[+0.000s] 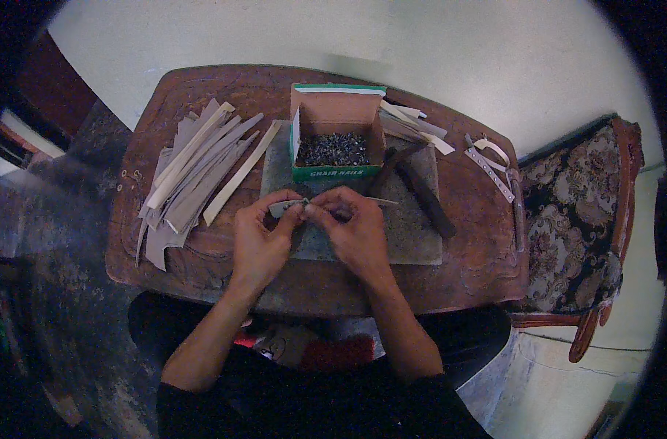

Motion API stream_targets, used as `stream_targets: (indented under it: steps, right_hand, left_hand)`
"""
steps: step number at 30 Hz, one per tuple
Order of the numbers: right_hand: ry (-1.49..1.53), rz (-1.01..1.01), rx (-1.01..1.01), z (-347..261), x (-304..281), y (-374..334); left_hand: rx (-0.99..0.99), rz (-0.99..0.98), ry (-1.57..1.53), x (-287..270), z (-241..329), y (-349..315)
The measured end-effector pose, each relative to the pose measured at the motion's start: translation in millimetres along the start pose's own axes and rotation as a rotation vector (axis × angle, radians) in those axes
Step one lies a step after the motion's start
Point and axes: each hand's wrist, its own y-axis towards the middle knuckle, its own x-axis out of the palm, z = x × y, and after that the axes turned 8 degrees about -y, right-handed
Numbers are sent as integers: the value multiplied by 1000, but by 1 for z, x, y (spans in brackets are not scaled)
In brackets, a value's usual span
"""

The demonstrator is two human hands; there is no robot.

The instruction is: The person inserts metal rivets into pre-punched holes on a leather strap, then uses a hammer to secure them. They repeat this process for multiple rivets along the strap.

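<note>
Both hands meet over a grey slab (414,252) on the table, just in front of an open green-and-white cardboard box (326,174). My left hand (266,233) pinches a narrow pale strip (279,208) between thumb and fingers. Close against it, my right hand (357,233) is closed on the same strip, whose thin end sticks out to the right. The fingertips hide the strip's middle, and whether a nail is between them I cannot make out. Small dark nails (337,150) cover the bottom of the box.
Left of the box lies a loose pile of grey and cream strips (198,168). A dark hammer-like tool (425,199) rests on the slab's right side. Beyond it are more strips (414,124) and a studded pale strip (491,175). A flowered chair (571,219) stands right of the carved wooden table (333,289).
</note>
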Motion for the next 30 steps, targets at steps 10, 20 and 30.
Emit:
stream_targets:
  steps: [10,20,30]
  right_hand:
    - [234,-140,84,4,-17,3]
    - [86,-158,67,-11,-25,3]
    - [-6,-108,-22,-10,-22,3]
  left_hand:
    - [-200,-90,-229,-8,5,3]
    - [-183,-164,-310,-10,6,5]
    - [-221,-157,-332,-10,8,6]
